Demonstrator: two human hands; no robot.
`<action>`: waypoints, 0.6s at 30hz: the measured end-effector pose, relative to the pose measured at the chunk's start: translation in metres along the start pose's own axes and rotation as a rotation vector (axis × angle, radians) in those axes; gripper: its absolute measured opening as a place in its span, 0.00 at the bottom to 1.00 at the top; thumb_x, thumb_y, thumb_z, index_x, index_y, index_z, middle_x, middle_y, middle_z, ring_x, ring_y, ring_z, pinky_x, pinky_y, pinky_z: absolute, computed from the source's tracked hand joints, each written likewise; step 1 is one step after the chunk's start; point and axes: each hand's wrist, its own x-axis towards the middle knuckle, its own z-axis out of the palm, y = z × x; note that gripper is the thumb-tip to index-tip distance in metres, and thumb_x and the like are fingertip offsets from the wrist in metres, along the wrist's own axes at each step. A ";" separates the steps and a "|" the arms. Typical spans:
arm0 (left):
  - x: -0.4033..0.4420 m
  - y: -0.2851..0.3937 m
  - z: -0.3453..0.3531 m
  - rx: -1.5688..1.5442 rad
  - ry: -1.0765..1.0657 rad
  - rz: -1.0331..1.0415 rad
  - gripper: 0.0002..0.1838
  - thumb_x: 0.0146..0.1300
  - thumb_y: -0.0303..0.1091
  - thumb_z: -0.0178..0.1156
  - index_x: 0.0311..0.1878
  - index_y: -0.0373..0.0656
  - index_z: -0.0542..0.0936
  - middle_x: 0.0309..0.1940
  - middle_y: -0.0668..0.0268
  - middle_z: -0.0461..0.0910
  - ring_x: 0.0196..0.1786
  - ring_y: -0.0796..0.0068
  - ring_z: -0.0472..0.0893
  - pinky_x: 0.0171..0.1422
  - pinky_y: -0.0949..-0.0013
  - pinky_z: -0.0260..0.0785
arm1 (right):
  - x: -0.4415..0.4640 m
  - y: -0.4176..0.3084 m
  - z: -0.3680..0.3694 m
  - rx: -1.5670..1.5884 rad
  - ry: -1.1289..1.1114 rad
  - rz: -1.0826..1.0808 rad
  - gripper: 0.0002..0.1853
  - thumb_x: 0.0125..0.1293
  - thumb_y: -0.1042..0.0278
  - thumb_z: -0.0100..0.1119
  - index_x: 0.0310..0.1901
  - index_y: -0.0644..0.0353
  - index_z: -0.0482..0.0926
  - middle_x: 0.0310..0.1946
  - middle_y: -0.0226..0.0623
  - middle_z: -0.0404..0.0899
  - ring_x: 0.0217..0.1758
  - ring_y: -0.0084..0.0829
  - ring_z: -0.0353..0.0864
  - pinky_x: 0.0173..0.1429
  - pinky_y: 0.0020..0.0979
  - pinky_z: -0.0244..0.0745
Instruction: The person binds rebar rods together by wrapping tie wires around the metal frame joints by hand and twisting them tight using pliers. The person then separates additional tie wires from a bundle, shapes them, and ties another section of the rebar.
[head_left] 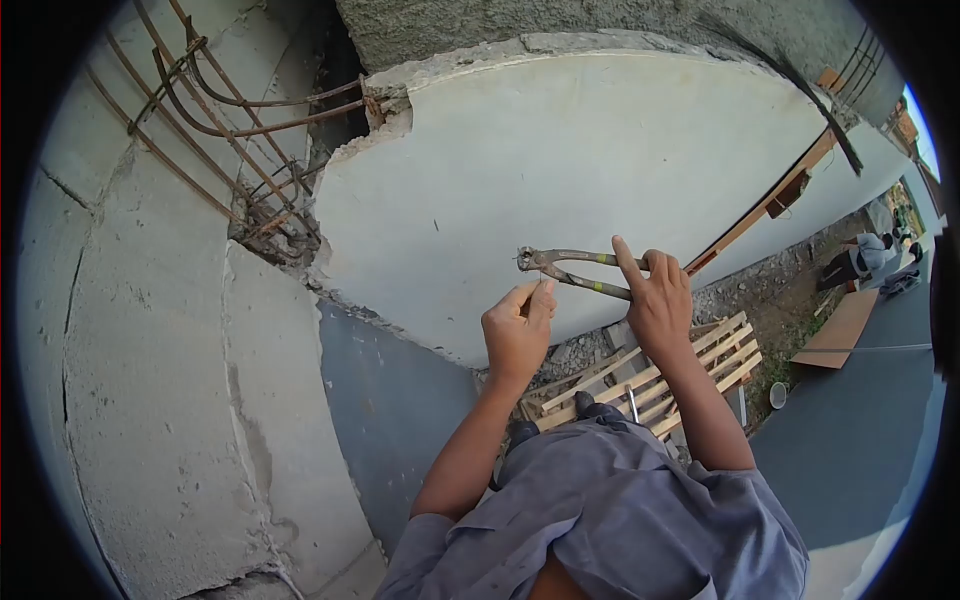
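My right hand (662, 305) is wrapped round the handles of a pair of end-cutting pincers (575, 272), with the index finger stretched out along the upper handle. The handles stand apart and carry yellow-green marks. The jaws point left, in front of the white wall. Just below the jaws, my left hand (520, 325) is closed in a pinch, thumb against fingers. What looks like a thin wire (542, 278) shows faintly at its fingertips, close to the jaws; most of it is too small to make out.
Rusty rebar (215, 115) juts from the broken concrete at upper left. The white wall (520, 170) has a crumbled edge. Below, my feet are by a wooden pallet (715, 355). Dark wires (790, 75) hang at upper right. A person (865, 260) crouches far right, near a brown board (840, 328).
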 end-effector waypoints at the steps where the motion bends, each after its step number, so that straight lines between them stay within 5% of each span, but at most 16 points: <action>1: -0.002 -0.004 -0.001 0.080 0.008 0.040 0.15 0.70 0.39 0.64 0.40 0.33 0.85 0.25 0.67 0.83 0.27 0.83 0.80 0.33 0.76 0.72 | -0.005 0.006 0.003 0.000 0.009 -0.014 0.38 0.58 0.81 0.54 0.71 0.38 0.70 0.43 0.34 0.71 0.49 0.37 0.73 0.51 0.39 0.67; 4: -0.004 -0.008 -0.002 0.191 -0.033 0.108 0.14 0.69 0.38 0.65 0.43 0.34 0.85 0.25 0.69 0.82 0.29 0.83 0.79 0.35 0.77 0.72 | -0.015 0.023 0.013 0.032 0.024 -0.040 0.39 0.56 0.82 0.55 0.70 0.36 0.71 0.44 0.35 0.72 0.51 0.37 0.73 0.51 0.38 0.67; 7: -0.016 -0.014 0.005 0.024 -0.004 -0.111 0.11 0.67 0.36 0.66 0.44 0.38 0.86 0.31 0.63 0.84 0.31 0.74 0.80 0.36 0.72 0.73 | -0.024 0.034 0.024 0.122 -0.004 0.011 0.40 0.55 0.82 0.57 0.70 0.35 0.71 0.44 0.35 0.73 0.50 0.38 0.73 0.50 0.38 0.68; 10: -0.016 -0.002 0.025 -0.023 0.249 0.183 0.11 0.64 0.33 0.69 0.45 0.38 0.86 0.38 0.62 0.83 0.42 0.71 0.81 0.38 0.71 0.75 | -0.032 0.044 0.030 0.190 -0.021 0.038 0.41 0.53 0.82 0.58 0.70 0.35 0.72 0.43 0.34 0.73 0.49 0.38 0.74 0.49 0.39 0.68; 13: -0.011 -0.014 0.028 0.255 0.099 0.399 0.14 0.62 0.30 0.70 0.49 0.36 0.83 0.42 0.62 0.81 0.47 0.71 0.81 0.42 0.70 0.76 | -0.039 0.054 0.030 0.187 -0.030 0.017 0.41 0.53 0.81 0.59 0.69 0.35 0.72 0.43 0.34 0.73 0.48 0.37 0.74 0.48 0.39 0.68; 18: -0.010 -0.028 0.046 0.553 0.146 0.643 0.10 0.60 0.26 0.68 0.45 0.37 0.84 0.39 0.61 0.80 0.44 0.60 0.78 0.47 0.61 0.72 | -0.049 0.073 0.030 0.161 -0.047 0.006 0.40 0.54 0.80 0.58 0.69 0.35 0.72 0.43 0.33 0.72 0.49 0.37 0.73 0.49 0.37 0.67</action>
